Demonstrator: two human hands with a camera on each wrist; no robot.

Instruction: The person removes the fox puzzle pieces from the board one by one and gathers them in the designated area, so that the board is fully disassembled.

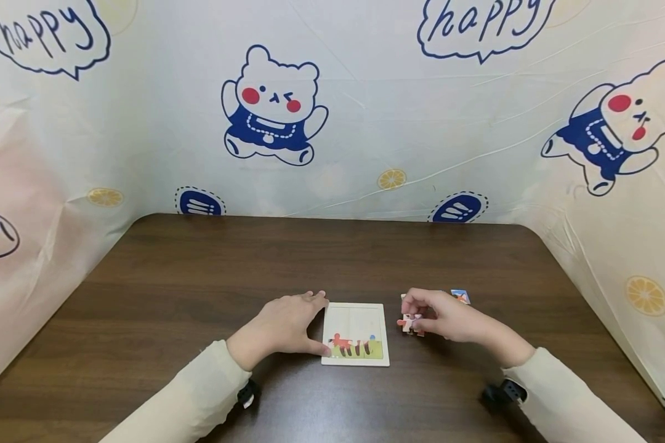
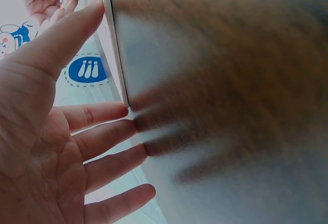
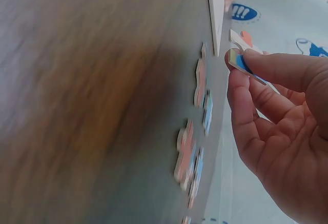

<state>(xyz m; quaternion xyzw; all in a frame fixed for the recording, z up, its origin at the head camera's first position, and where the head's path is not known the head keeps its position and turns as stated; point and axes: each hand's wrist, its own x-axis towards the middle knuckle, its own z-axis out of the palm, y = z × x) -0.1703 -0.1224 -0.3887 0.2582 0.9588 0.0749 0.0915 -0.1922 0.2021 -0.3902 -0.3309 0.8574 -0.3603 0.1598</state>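
Note:
A square puzzle board (image 1: pixel 357 320) with a pale frame lies on the table, its lower strip filled with pieces showing a red animal with dark legs on green. My left hand (image 1: pixel 285 324) is at the board's left side, thumb on the lower left corner and fingers stretched toward the upper left one. In the left wrist view its fingers (image 2: pixel 110 157) are straight and spread. Right of the board, my right hand (image 1: pixel 451 317) pinches a jigsaw piece (image 3: pixel 247 66) between thumb and fingertips. That piece shows blue and yellow at its near edge in the right wrist view.
Several loose jigsaw pieces (image 3: pixel 187 155) lie on the table below my right hand. Beyond that hand is a blue-toned piece (image 1: pixel 460 296). The brown wooden table (image 1: pixel 288 258) meets a printed cloth backdrop (image 1: pixel 354 123) at its back and sides.

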